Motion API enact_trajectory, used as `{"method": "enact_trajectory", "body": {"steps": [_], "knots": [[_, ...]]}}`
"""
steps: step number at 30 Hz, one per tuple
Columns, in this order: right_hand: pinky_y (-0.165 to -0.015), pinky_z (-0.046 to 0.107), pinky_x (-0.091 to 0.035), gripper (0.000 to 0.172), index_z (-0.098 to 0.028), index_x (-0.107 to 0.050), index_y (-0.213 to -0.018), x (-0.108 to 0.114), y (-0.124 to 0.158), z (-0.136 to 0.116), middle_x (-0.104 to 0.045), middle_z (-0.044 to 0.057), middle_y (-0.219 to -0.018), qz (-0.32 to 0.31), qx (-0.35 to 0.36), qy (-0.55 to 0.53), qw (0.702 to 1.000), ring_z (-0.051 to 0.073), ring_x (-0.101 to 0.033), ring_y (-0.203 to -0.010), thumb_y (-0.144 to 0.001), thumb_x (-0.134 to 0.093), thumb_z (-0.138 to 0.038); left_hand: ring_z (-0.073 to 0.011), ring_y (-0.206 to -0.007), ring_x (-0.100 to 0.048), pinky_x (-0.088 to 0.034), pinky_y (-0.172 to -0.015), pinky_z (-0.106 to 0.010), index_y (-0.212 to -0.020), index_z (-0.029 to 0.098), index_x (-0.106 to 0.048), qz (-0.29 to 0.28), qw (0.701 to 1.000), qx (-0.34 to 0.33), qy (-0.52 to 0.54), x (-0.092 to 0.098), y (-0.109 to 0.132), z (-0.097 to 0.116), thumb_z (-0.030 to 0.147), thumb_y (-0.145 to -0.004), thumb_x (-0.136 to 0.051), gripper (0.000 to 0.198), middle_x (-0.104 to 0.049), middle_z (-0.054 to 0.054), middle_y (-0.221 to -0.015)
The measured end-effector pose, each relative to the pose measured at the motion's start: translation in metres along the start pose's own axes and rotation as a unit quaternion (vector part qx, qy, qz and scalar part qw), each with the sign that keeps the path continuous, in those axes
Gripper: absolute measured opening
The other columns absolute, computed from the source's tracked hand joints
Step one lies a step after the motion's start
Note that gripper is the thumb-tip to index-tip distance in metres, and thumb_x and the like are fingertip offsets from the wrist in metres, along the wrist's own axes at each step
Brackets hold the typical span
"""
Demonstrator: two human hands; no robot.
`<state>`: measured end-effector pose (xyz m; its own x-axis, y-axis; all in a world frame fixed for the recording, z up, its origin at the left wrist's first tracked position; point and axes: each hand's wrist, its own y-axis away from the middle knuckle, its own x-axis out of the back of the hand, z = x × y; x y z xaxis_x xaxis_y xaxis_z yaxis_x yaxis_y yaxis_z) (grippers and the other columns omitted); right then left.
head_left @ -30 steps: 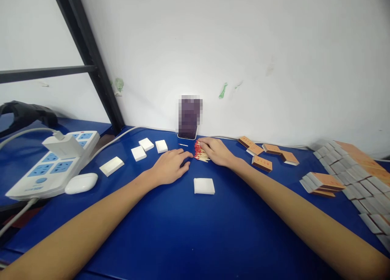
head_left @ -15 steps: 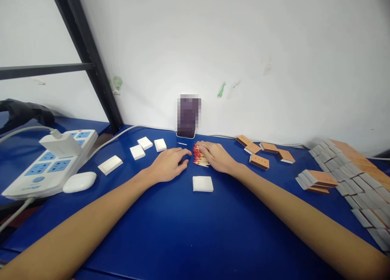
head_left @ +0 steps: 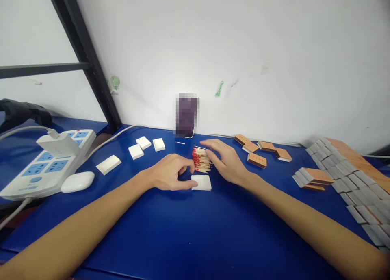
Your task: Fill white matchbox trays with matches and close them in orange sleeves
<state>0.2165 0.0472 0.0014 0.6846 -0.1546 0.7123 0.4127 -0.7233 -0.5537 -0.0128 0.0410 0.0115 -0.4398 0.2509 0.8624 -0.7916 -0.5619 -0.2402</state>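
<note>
A pile of red-tipped matches [head_left: 202, 160] lies on the blue table between my hands, heads to the left. Just in front of it sits a white matchbox tray [head_left: 204, 183]. My left hand [head_left: 170, 172] has thumb and index finger apart; the thumb tip is at the tray's left edge, and the index fingertip is by the match heads. On the other side, my right hand [head_left: 227, 160] is open, its thumb beside the matches and its fingers stretched past their far end. One loose match [head_left: 180, 143] lies farther back.
Several white trays [head_left: 135, 152] lie to the left, near a power strip [head_left: 57, 164] and a white earbud case [head_left: 77, 182]. Orange matchboxes [head_left: 256, 160] are scattered at right, beside a small stack [head_left: 317, 176] and many stacked boxes [head_left: 356, 186]. A phone [head_left: 186, 115] leans on the wall.
My left hand has come nearer, down to the white tray, with thumb and index finger spreading. My right hand has lifted off the matches to the right, uncovering the pile.
</note>
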Motion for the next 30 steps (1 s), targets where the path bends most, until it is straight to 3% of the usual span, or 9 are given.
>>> {"method": "enact_trajectory", "body": {"steps": [3,7,12,18,25,30], "knots": [[-0.072,0.032,-0.044,0.018,-0.020,-0.065,-0.099,0.003,0.015,-0.009,-0.065,0.002,-0.077,-0.009,0.000,0.028,1.000,0.016,-0.060,-0.071,-0.092,-0.050,-0.027,-0.0077,-0.051,-0.038,-0.031,-0.052,-0.023,-0.080,0.018,-0.060,-0.008,1.000,-0.006,-0.005,-0.004,-0.001,0.003,0.044,-0.075,-0.065,0.027,-0.045,0.007,-0.058],[-0.068,0.030,-0.036,0.014,-0.020,-0.063,-0.080,0.001,0.032,-0.015,-0.045,-0.008,-0.049,-0.024,-0.019,0.063,0.998,0.010,-0.041,-0.048,-0.089,-0.054,-0.026,-0.0075,-0.052,-0.038,-0.032,-0.053,-0.023,-0.079,0.018,-0.061,-0.012,1.000,-0.010,-0.002,-0.005,-0.001,0.005,0.042,-0.073,-0.066,0.025,-0.045,0.006,-0.060],[-0.059,0.026,-0.034,0.011,-0.020,-0.064,-0.079,0.000,0.035,-0.012,-0.038,-0.009,-0.046,-0.018,-0.043,0.047,0.998,0.009,-0.037,-0.044,-0.085,-0.056,-0.024,-0.0070,-0.050,-0.037,-0.032,-0.052,-0.022,-0.086,0.017,-0.063,-0.005,0.998,-0.010,0.054,-0.002,-0.001,0.004,0.039,-0.078,-0.064,0.024,-0.044,0.007,-0.059],[-0.050,0.023,-0.031,0.008,-0.018,-0.064,-0.082,0.001,0.037,-0.010,-0.040,-0.008,-0.051,-0.043,-0.052,0.027,0.997,0.008,-0.036,-0.045,-0.081,-0.056,-0.018,-0.0059,-0.047,-0.036,-0.031,-0.051,-0.020,-0.083,0.017,-0.064,0.062,0.996,0.068,0.021,-0.009,-0.005,-0.002,0.024,-0.087,-0.053,0.014,-0.043,0.008,-0.053],[-0.051,0.022,-0.032,0.006,-0.019,-0.060,-0.074,0.004,0.033,-0.012,-0.044,-0.007,-0.053,-0.070,-0.061,0.024,0.995,0.007,-0.038,-0.046,-0.078,-0.057,-0.016,-0.0060,-0.048,-0.039,-0.031,-0.052,-0.020,-0.089,0.017,-0.066,0.048,0.998,0.046,-0.009,-0.012,-0.007,-0.003,0.022,-0.087,-0.054,0.013,-0.043,0.008,-0.054],[-0.051,0.022,-0.032,0.005,-0.019,-0.058,-0.075,0.005,0.033,-0.010,-0.044,-0.008,-0.052,-0.097,-0.080,0.011,0.992,0.007,-0.039,-0.046,-0.080,-0.057,-0.018,-0.0057,-0.046,-0.036,-0.032,-0.051,-0.020,-0.088,0.017,-0.065,0.045,0.998,0.032,0.025,-0.009,-0.004,0.001,0.026,-0.086,-0.055,0.013,-0.040,0.008,-0.052]]}}
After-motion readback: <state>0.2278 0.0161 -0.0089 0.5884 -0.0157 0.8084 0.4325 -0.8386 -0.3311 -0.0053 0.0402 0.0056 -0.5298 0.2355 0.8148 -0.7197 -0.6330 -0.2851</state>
